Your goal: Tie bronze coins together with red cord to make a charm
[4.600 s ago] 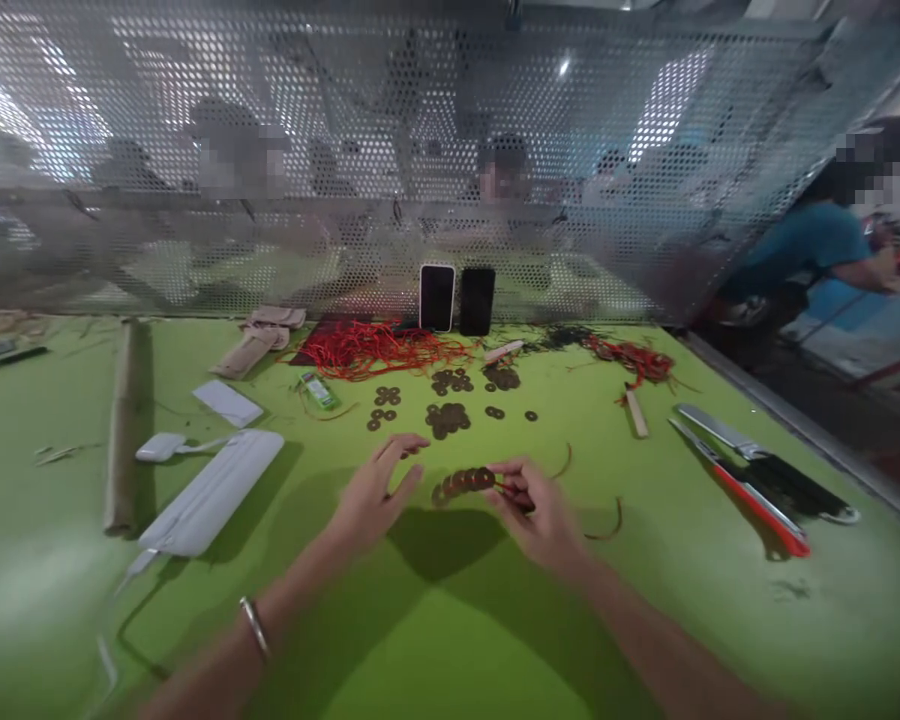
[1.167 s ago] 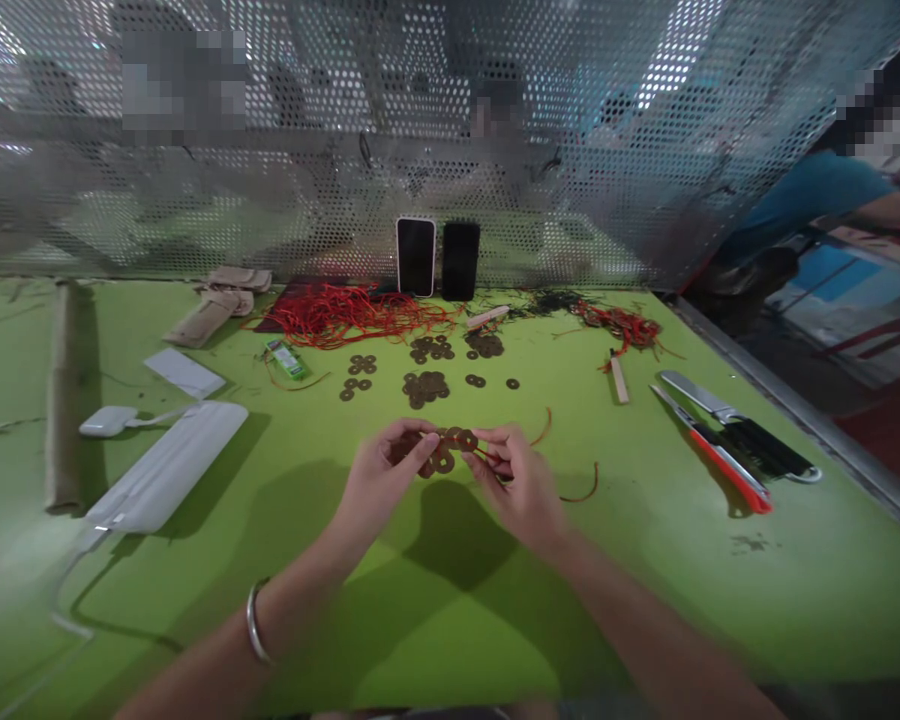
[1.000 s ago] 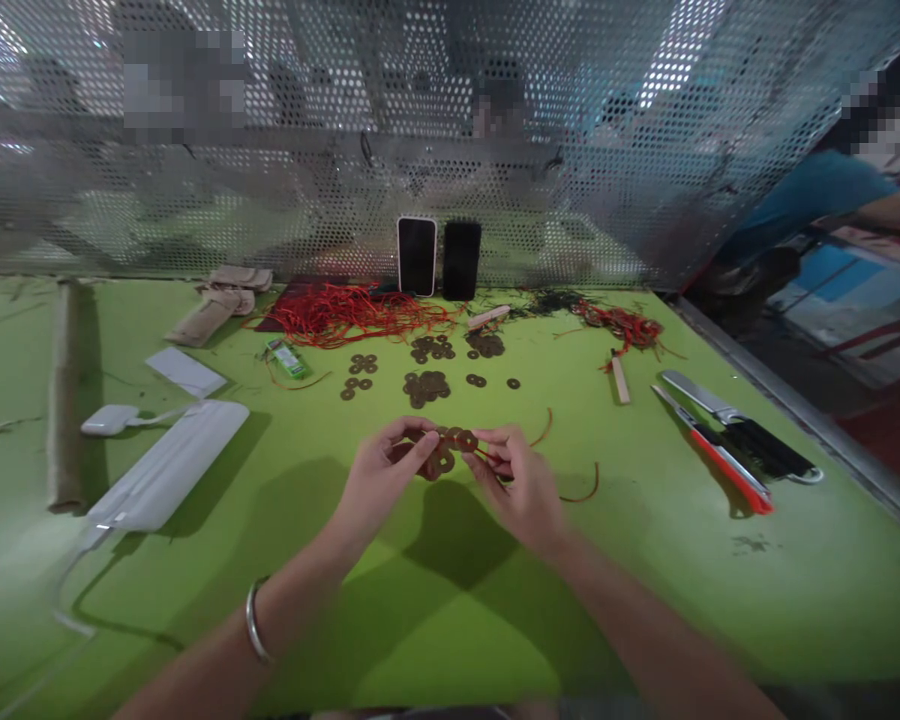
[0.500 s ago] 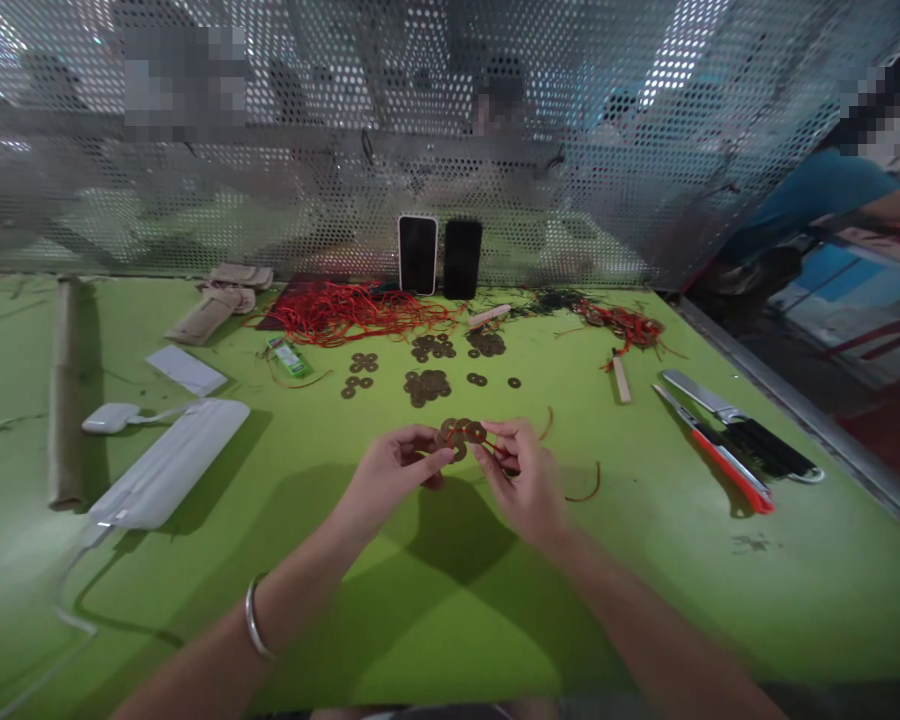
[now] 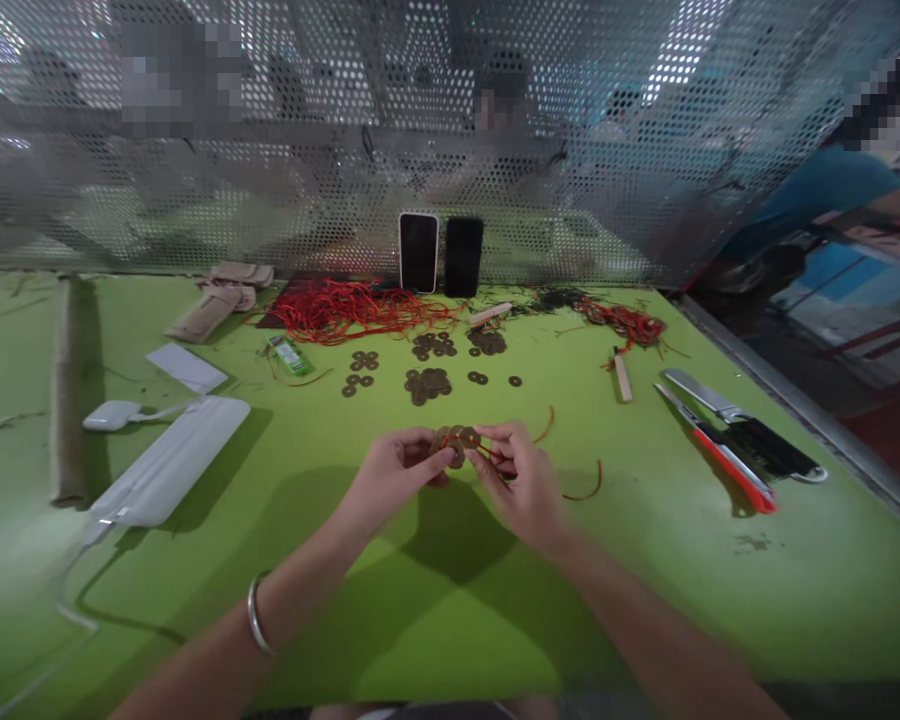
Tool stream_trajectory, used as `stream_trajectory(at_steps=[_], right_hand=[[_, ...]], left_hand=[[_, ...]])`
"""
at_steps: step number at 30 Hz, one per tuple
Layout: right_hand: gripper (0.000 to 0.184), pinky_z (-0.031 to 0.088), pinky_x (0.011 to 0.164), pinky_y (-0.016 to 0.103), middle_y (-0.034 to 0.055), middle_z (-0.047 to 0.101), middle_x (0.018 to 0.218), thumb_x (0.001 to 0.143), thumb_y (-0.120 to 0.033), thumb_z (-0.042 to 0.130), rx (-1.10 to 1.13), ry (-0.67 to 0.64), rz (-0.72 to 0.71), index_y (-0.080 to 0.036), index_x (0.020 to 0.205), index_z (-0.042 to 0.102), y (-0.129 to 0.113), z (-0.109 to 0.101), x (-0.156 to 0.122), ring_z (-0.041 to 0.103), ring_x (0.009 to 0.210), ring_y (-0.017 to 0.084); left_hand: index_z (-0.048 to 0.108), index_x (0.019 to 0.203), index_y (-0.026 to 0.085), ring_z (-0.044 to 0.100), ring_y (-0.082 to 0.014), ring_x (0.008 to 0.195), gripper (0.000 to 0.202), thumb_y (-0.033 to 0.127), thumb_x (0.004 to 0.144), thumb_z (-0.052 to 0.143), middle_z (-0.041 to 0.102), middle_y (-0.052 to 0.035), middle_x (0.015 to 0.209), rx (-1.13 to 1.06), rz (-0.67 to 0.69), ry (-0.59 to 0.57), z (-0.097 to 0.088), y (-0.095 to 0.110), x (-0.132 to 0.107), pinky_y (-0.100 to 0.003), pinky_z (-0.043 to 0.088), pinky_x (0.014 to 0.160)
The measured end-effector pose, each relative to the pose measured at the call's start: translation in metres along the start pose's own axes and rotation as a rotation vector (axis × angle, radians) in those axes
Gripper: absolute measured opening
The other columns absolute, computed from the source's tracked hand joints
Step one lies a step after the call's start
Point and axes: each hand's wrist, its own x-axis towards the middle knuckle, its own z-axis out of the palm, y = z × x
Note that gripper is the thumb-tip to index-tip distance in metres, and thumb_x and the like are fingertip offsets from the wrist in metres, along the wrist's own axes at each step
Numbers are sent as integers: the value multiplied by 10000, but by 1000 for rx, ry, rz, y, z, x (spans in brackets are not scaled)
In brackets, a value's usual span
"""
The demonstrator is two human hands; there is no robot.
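Just above the green table, several round brown holed coins (image 5: 456, 440) overlap in a small cluster, with red cord running across them. My left hand (image 5: 401, 468) pinches the cluster's left side, thumb in front. My right hand (image 5: 521, 480) is closed at the right end, its thumb and forefinger on the rightmost coin and the red cord (image 5: 486, 451). Loose cord ends (image 5: 586, 494) trail out to the right of my right hand. Beyond my hands lie heaps of similar coins (image 5: 427, 384) and a few single ones. My fingers hide part of the cluster.
A tangle of red cord (image 5: 345, 310) lies at the back near two upright phones (image 5: 418, 253). A box cutter (image 5: 727, 462) and a knife (image 5: 765, 440) are on the right, a white power strip (image 5: 172, 462) on the left. Behind stands a perforated metal screen (image 5: 307, 190).
The rightmost coin has shifted slightly left and down, closer over its neighbours, with my right fingers following. My left hand keeps its pinch.
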Motion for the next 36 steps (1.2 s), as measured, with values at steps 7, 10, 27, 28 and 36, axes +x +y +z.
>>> stream_trajectory(at_steps=[7,10,27,28,36], right_hand=[[133,420,408,191,-20,545,632,880,-222,515,47,28,17,-177,995,465,-5,0,2,516,517,91],[148,403,401,178,-40,517,613,872,-215,525,44,36,21,-174,1001,464,-5,1,2,497,503,80],[157,412,414,185,-29,510,625,870,-257,535,73,0,46,-172,989,477,-3,5,0,478,515,87],[158,405,409,186,-28,514,627,870,-263,534,76,-7,58,-174,987,477,-3,5,0,477,516,88],[163,374,412,194,-2,578,674,900,-294,475,98,-47,111,-183,1018,489,-7,3,1,481,511,88]], left_hand=[[667,838,132,600,-104,619,212,311,726,682,673,-26,715,122,64,44,1,-3,2,-215,484,617],[670,820,130,602,-99,606,178,278,722,681,681,-25,714,107,43,52,3,0,-1,-211,488,613],[661,832,124,606,-64,566,82,154,756,649,692,-3,718,-43,-47,81,10,7,-6,-165,518,564],[660,835,126,607,-63,566,85,162,760,649,691,0,711,-47,-42,75,9,6,-6,-163,519,563],[679,859,141,616,-60,568,126,215,759,661,718,-12,752,-43,-15,68,7,5,-5,-160,526,581]])
